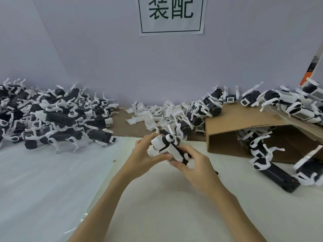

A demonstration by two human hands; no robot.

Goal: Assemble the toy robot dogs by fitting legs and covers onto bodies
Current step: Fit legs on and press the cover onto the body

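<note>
Dog pile (52,116) at left rear of desk (43,180), black bodies, white legs. Left hand (145,154) grips white front end of dog (170,151), fingers curled round it. Dog held above desk centre, tilted. Right hand (194,165) grips dog's rear, fingers wrapped under. Loose white covers (153,114) behind hands. Box (244,124) on its side at right, dogs inside and on top.

Black-and-white toy dog (170,150) held tilted above the surface, white cover on its body, white legs attached. Loose white covers (153,113) heaped at rear centre. Dark-bodied dogs with legs fitted (56,116) piled rear left. Further dogs (288,103) lying on and under cardboard, right.
</note>
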